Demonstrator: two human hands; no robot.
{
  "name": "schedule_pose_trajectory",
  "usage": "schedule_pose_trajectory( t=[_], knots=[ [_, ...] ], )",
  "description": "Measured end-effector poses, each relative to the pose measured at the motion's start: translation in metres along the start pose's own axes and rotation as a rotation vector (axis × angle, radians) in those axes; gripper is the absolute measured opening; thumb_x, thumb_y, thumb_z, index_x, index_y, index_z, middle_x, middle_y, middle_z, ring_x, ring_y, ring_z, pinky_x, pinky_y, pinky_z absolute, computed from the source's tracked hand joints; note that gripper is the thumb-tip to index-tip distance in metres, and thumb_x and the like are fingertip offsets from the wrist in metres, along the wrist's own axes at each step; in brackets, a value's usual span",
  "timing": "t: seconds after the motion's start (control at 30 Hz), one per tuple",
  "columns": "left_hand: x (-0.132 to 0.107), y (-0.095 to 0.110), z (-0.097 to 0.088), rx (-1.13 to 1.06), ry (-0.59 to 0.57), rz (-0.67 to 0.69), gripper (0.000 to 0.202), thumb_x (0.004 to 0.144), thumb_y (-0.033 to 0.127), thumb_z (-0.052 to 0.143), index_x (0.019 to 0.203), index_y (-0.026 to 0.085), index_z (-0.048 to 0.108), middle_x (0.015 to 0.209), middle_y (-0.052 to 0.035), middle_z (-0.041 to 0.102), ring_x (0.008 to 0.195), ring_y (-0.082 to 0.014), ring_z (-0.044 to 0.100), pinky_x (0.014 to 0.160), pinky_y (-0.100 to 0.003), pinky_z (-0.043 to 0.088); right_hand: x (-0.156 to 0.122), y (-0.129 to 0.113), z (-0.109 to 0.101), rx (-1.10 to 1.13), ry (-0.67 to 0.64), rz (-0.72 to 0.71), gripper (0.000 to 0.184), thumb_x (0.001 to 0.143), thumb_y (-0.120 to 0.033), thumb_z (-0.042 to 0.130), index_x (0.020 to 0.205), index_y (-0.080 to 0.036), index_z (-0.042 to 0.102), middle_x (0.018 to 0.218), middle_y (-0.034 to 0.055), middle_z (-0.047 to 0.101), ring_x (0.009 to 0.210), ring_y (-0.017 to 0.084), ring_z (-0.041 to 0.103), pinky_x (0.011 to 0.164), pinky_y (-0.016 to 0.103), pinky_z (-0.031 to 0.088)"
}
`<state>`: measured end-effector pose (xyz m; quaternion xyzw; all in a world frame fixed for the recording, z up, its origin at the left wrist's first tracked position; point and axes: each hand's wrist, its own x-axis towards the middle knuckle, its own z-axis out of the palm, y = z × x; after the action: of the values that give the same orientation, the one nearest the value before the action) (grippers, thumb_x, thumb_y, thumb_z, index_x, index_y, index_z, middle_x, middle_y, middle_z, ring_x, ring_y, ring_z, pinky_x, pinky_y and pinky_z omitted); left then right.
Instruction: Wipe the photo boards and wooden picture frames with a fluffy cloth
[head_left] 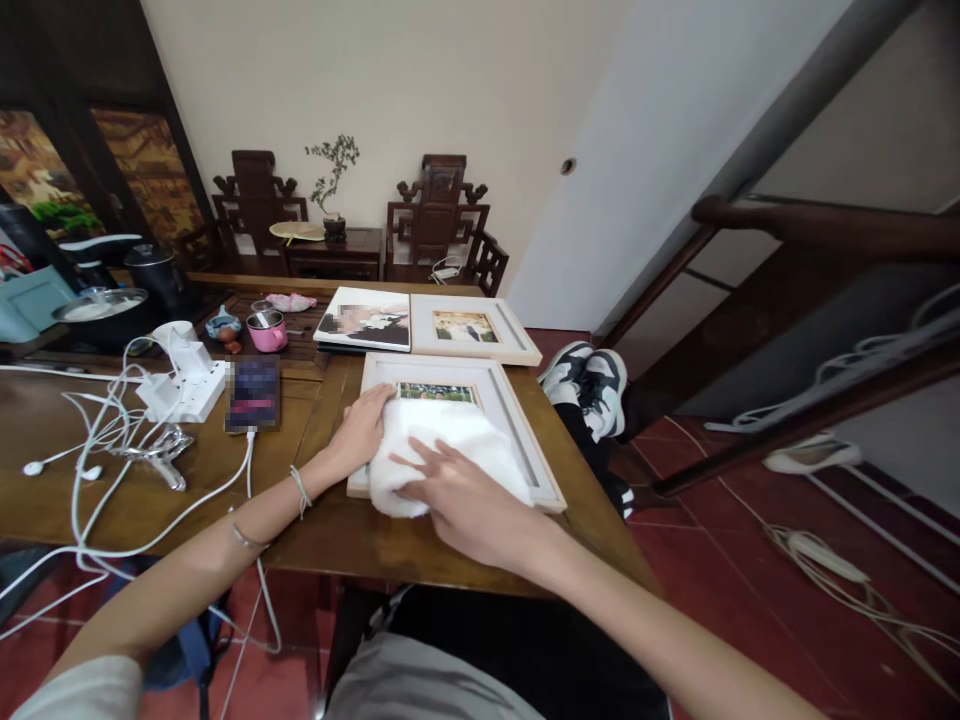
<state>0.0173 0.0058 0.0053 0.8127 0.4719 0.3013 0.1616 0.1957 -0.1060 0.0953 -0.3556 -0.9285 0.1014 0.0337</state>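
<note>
A light wooden picture frame (pixel 551 488) with a small photo (pixel 435 391) lies flat on the table before me. My left hand (pixel 361 432) holds the frame by its left side, fingers over the rim; the thumb is hidden. On the lower part of the frame lies a fluffy white cloth (pixel 480 445), covering part of the photo. My right hand (pixel 461 495) grips this cloth from above and presses it down, its fingers partly spread and sunk into the pile. Behind are a second framed picture (pixel 517 335) and a white-edged photo panel (pixel 367 317), touching side by side.
Left on the wooden table (pixel 315 530) are a phone (pixel 252 393) on a cable, a white power strip (pixel 199 385), tangled cords, earphones (pixel 91 473) and a silvery object (pixel 169 455). A pink cup (pixel 268 332) stands behind. Someone's sneakers (pixel 600 385) show past the right edge.
</note>
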Motion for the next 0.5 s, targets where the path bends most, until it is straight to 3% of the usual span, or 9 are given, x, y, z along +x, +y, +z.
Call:
schedule_pose_trajectory(
  t=[0.13,0.27,0.37,0.5],
  knots=[
    [0.001,-0.004,0.001,0.027,-0.021,0.033,0.048,0.087,0.008,0.036,0.132,0.017,0.052,0.142,-0.0117,0.051,0.136,-0.0237,0.043,0.114,-0.050,0.034,-0.010,0.003,0.001,-0.031,-0.002,0.058,0.060,0.066,0.006,0.041,0.114,-0.017,0.071,0.138,0.0108,0.057,0.138,0.028,0.038,0.113,0.049,0.030],
    [0.000,-0.009,0.005,0.022,-0.035,0.056,0.045,0.090,0.010,0.035,0.131,0.014,0.052,0.143,-0.0145,0.050,0.138,-0.0241,0.041,0.114,-0.052,0.032,-0.060,0.025,-0.002,-0.126,-0.101,0.274,0.066,0.059,0.007,0.041,0.111,-0.022,0.072,0.141,0.0093,0.054,0.140,0.029,0.035,0.115,0.059,0.022],
    [0.000,-0.012,0.006,0.026,-0.055,0.068,0.044,0.090,0.011,0.035,0.131,0.014,0.052,0.144,-0.0144,0.049,0.139,-0.0233,0.039,0.114,-0.051,0.032,-0.090,0.045,0.001,-0.226,-0.116,0.408,0.067,0.060,0.006,0.040,0.108,-0.024,0.074,0.140,0.0071,0.055,0.141,0.028,0.033,0.115,0.059,0.022],
    [-0.001,-0.014,0.006,0.034,-0.068,0.068,0.044,0.091,0.012,0.035,0.132,0.017,0.051,0.146,-0.0123,0.048,0.140,-0.0222,0.037,0.115,-0.050,0.032,-0.092,0.074,0.008,-0.278,-0.069,0.447,0.061,0.066,0.004,0.038,0.103,-0.027,0.075,0.143,0.0006,0.052,0.142,0.027,0.029,0.115,0.056,0.025]
  ],
)
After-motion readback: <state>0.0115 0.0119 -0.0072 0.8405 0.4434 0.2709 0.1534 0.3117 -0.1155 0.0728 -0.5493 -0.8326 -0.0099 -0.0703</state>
